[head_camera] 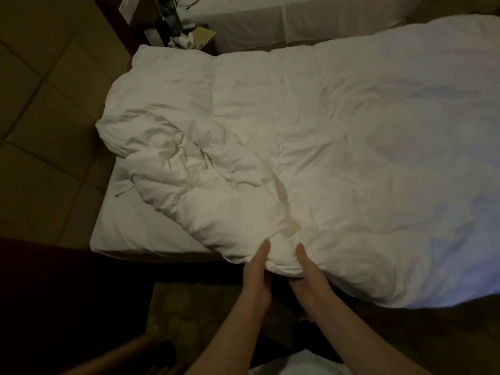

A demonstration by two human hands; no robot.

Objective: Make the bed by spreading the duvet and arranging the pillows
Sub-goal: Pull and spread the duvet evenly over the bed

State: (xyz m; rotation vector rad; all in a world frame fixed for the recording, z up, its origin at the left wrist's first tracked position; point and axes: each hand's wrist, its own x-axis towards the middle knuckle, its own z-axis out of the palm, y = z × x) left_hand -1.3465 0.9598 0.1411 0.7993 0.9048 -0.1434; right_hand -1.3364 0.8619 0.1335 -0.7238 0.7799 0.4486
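A white duvet (338, 147) covers most of the bed, smooth on the right and bunched in a crumpled fold (189, 169) toward the near left. Bare white sheet (127, 223) shows at the bed's near-left corner. My left hand (257, 277) and my right hand (308, 280) both grip the duvet's near edge, thumbs on top and fingers tucked under it. At the far left end the bedding forms a flat raised shape (167, 69) that may be a pillow; I cannot tell.
A dark nightstand (186, 33) with cluttered items stands beyond the bed's far-left corner. A second bed with white bedding (297, 17) lies behind. Tiled floor (40, 104) spreads to the left. A wooden chair part (130, 355) sits near my legs.
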